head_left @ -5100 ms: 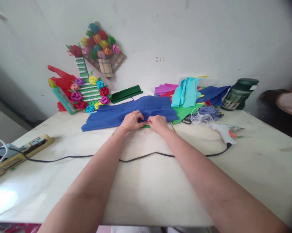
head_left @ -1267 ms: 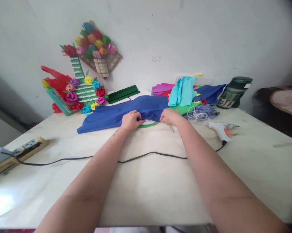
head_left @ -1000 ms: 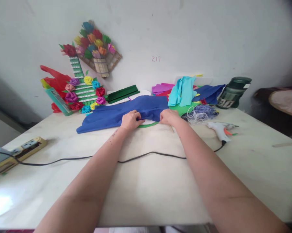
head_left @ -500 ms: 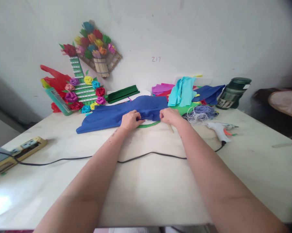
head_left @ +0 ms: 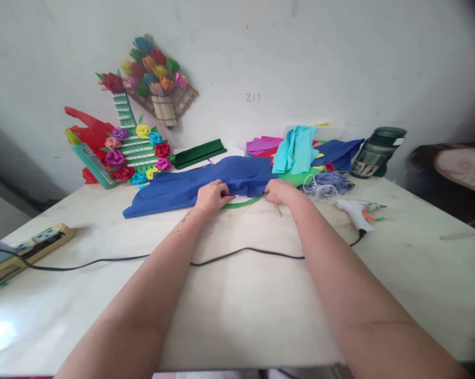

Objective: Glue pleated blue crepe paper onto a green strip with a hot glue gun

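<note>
A wide sheet of blue crepe paper (head_left: 174, 184) lies across the back half of the table, over a white piece with a green curved rim (head_left: 243, 203). My left hand (head_left: 213, 196) is closed on the paper's near edge, thumb and fingers pinched together. At the right end of that edge my right hand (head_left: 279, 191) has its fingers curled against the paper and the green rim; its fingertips are partly hidden. Just below the right hand a short thin stick (head_left: 278, 211) lies on the table.
A white glue gun (head_left: 352, 213) lies at right, its black cord (head_left: 245, 249) crossing to a power strip (head_left: 43, 242). Behind it are tangled yarn (head_left: 328, 184), cyan crepe paper (head_left: 296, 150) and a dark bottle (head_left: 379, 152). A paper-flower guitar (head_left: 132, 142) and glue bottle (head_left: 93, 166) stand at left.
My right hand has shifted slightly to the right along the paper's edge, and its fingers now point lower. My left hand stays in place.
</note>
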A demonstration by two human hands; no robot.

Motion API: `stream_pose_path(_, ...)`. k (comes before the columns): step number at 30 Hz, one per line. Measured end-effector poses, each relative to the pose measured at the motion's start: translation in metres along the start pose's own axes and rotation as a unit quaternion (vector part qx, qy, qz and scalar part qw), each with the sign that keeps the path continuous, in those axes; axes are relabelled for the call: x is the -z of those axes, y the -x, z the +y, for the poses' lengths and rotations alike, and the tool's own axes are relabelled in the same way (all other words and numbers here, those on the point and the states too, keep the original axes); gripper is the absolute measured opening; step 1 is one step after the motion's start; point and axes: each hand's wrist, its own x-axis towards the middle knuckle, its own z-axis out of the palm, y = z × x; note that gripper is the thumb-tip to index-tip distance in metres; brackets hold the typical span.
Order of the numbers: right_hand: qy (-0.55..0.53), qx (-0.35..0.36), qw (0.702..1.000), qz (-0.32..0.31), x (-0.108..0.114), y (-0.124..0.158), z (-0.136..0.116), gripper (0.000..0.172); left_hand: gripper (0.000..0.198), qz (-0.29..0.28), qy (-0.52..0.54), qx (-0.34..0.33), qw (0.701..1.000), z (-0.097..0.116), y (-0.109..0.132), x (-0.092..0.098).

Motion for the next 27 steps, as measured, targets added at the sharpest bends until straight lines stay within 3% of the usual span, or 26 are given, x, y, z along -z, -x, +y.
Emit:
stream_pose_path(9,-0.04,-0.005,0.995,0.091,-0.012,0.0,0.0,0.03,0.024,-0.008,-0.001,0.005,1.0,0.002,0.0,0.002)
stream_pose_path(18,-0.021,0.093,0.977,0.189,-0.025,-0.003,0.01,0.024,0.022,-0.003,-0.003,0.005,1.0,0.001,0.0,0.002)
stream_pose_path(27,-0.022,0.095,0.974,0.204,-0.034,-0.006,0.014,0.028,0.024,0.015,-0.002,0.013,1.0,0.001,0.0,0.002)
